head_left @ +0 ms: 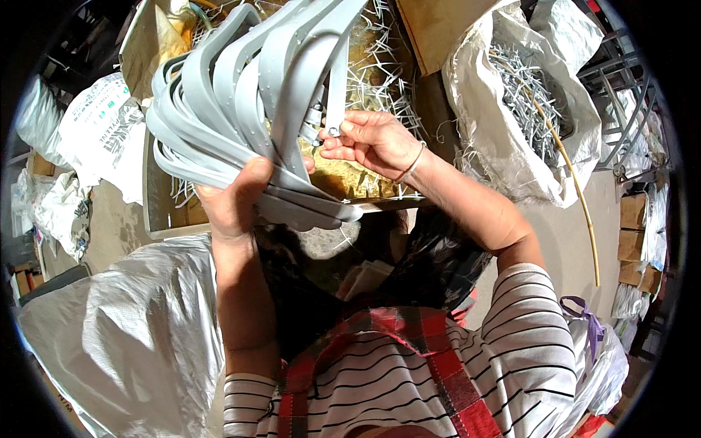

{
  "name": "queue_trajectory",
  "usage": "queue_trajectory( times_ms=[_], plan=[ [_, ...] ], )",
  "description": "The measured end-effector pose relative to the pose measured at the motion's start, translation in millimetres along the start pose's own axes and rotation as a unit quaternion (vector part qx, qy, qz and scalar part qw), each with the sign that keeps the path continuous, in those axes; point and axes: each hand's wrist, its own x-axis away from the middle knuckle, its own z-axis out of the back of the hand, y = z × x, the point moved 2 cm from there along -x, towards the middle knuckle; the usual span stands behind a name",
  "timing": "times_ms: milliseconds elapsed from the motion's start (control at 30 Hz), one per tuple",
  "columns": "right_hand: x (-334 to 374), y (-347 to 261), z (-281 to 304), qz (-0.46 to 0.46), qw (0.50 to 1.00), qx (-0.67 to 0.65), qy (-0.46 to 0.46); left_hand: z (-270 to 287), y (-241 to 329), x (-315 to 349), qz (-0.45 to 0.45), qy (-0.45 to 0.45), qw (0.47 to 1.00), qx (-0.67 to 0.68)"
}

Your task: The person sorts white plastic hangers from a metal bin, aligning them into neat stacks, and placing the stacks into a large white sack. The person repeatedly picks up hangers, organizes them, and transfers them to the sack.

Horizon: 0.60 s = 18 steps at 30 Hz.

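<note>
My left hand [237,197] is wrapped round the lower part of a bundle of grey curved plastic strips [197,87], its thumb lying on top of them. The strips loop up and over to the far side, nested against one another. With thumb and fingers pinched, my right hand [383,142] grips the hanging end of one grey strip [338,87], where a small round hole shows. A few small grey parts [312,117] are just left of those fingertips, partly hidden. Below the bundle is a shallow tray [162,219] with thin white plastic scraps [383,80] over its yellowish bottom.
At the right stands an open white woven sack [467,95] full of thin grey scraps [526,102], with a long thin stick [580,186] leaning out. Another white sack [139,306] lies at my left. Cardboard [438,29] borders the tray's far side. Printed white bags [102,135] are farther left.
</note>
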Motion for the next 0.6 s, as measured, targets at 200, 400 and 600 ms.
queue_trajectory(
  times_ms=[200,400,600],
  plan=[
    [-3,4,2,-0.002,1.0,-0.003,0.001,-6,5,4,0.003,-0.002,1.0,-0.018],
    [-2,3,0,-0.018,1.0,0.01,0.014,10,-8,0,-0.032,-0.015,0.998,-0.053],
    [-2,2,-2,-0.018,0.998,0.05,0.042,1,-4,1,-0.014,0.005,1.0,-0.018]
  ],
)
